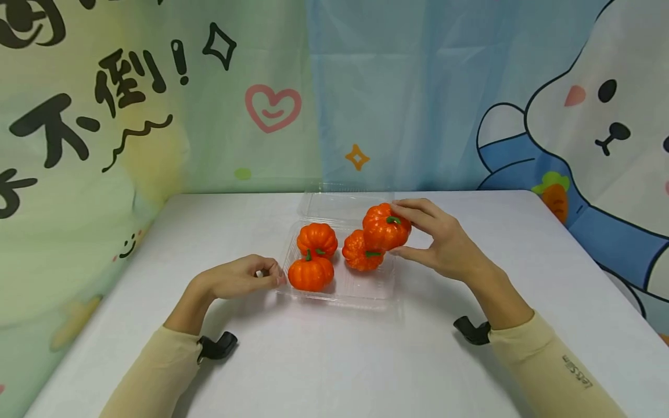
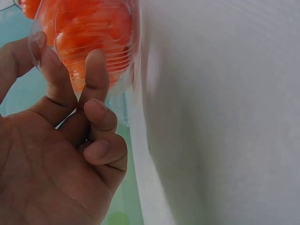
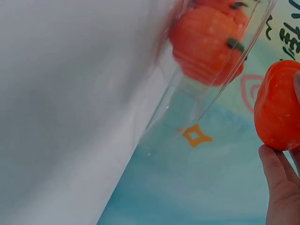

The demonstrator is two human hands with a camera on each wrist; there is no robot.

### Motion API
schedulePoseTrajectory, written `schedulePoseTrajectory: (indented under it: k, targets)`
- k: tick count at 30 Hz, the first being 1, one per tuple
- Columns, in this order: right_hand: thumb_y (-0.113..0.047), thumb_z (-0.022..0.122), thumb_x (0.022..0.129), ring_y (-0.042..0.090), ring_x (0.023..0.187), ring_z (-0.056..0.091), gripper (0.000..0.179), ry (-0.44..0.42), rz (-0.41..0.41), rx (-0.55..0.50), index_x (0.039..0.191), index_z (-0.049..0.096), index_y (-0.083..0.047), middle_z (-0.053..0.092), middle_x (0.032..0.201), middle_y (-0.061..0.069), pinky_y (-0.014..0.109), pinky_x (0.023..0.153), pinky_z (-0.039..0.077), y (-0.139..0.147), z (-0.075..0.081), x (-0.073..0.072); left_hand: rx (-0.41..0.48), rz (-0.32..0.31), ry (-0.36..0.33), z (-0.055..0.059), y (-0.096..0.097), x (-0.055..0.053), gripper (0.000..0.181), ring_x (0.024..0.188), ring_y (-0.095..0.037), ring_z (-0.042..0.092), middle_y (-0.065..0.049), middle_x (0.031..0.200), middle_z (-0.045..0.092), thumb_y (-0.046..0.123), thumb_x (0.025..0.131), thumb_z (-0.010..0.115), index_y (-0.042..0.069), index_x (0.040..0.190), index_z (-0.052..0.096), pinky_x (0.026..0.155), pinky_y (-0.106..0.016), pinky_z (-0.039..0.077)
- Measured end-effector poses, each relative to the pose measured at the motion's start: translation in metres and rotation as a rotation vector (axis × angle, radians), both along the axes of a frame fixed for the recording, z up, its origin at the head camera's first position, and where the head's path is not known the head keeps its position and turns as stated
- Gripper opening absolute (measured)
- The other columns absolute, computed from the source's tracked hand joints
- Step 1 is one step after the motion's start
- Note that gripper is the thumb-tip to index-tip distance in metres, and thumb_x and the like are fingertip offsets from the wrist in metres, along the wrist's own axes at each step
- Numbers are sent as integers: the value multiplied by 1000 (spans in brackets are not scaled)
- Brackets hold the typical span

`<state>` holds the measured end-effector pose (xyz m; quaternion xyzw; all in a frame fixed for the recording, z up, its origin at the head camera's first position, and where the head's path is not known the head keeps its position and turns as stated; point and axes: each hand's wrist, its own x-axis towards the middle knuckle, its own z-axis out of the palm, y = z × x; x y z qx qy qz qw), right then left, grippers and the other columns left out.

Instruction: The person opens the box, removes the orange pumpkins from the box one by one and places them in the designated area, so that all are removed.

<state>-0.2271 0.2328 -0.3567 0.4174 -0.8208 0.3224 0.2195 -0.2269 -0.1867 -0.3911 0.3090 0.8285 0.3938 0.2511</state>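
Left hand (image 1: 237, 278) and right hand (image 1: 444, 241) are well apart, one on each side of a clear box (image 1: 371, 288); we record the left as pinching the box's left rim between thumb and finger, with the other fingers curled below, a fingertip against the ridged wall; we record the right as clamped on the held pumpkin (image 1: 387, 226), thumb on the near side and fingers on the far side. The held pumpkin is orange, its green stem facing us, raised over the box's right side; from the head it partly covers the right pumpkin (image 1: 359, 253), while the right wrist view shows a gap between it and the box.

Inside the box we count three pumpkins: the right pumpkin; the rear-left pumpkin (image 1: 317, 238); and the front-left pumpkin (image 1: 310, 276), its stem upright; from the head the two on the left overlap, though we cannot tell whether they touch. The lid (image 1: 334, 206) lies folded back on the far side; the box sits on the white tabletop (image 1: 313, 366), towards its far edge.

We also note two beige sleeves (image 1: 162, 366); a black mount (image 1: 218, 346) at the left wrist; and behind the tabletop, a printed backdrop (image 1: 397, 87) with a heart (image 1: 273, 126) and a white bear (image 1: 564, 133).
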Motion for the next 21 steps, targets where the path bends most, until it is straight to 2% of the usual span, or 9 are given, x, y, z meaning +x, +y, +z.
schedulePoseTrajectory:
  k: [8, 15, 21]
  targets:
    - [-3, 95, 69, 31, 125, 55, 80, -15, -65, 36, 140, 59, 1, 55, 137, 18, 10, 105, 38, 15, -7, -11, 6, -8, -2, -1, -1, 0, 20, 85, -16, 49, -1, 88, 58, 17, 101, 57, 1, 90, 62, 73, -26, 36]
    - [-7, 95, 69, 32, 129, 54, 80, -22, -133, 69, 141, 60, -3, 54, 142, 16, 7, 104, 34, 25, -11, -15, 2, 0, -18, 0, 0, 0, 21, 86, -16, 49, -2, 89, 59, 18, 102, 57, 0, 92, 63, 74, -26, 36]
    - [-7, 95, 70, 32, 129, 55, 80, -63, -134, 49, 141, 58, -1, 55, 143, 14, 8, 103, 36, 30, -13, -19, 7, -2, -12, -1, 0, 0, 22, 85, -16, 49, -1, 88, 59, 19, 102, 57, 1, 91, 63, 74, -26, 36]
